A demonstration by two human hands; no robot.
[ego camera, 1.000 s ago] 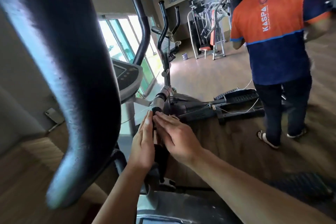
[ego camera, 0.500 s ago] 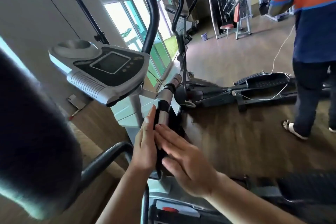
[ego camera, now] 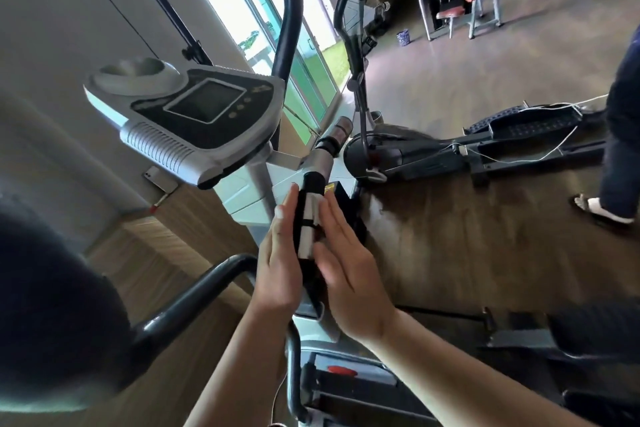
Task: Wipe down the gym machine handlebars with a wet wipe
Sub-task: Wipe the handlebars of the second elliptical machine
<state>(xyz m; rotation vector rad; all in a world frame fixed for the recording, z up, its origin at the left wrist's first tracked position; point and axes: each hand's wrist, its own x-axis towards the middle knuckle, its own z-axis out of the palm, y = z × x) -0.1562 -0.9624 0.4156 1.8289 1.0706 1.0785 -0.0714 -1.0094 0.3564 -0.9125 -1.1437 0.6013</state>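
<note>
A short black handlebar (ego camera: 313, 184) with a silver end (ego camera: 325, 159) sticks out under the elliptical's console (ego camera: 194, 114). A white wet wipe (ego camera: 307, 229) lies along this bar. My left hand (ego camera: 278, 263) is flat against the bar's left side, fingers straight. My right hand (ego camera: 349, 274), slightly blurred, presses flat from the right, so the wipe and bar are sandwiched between both palms. The tall black swing handle (ego camera: 291, 10) rises behind the console. Another padded handle (ego camera: 52, 305) is a dark blur at the lower left.
A curved black rail (ego camera: 194, 295) runs below my left wrist. A second elliptical (ego camera: 415, 149) with a white cable (ego camera: 554, 107) lies beyond on the wooden floor. A person's legs (ego camera: 620, 149) stand at the right edge. Glass doors (ego camera: 277, 28) and weight equipment (ego camera: 450, 14) are farther back.
My view has dropped and turned, so the big blurred handle slid to the lower left and the console came into sight. The person shifted to the right edge. The white wipe now shows between my palms.
</note>
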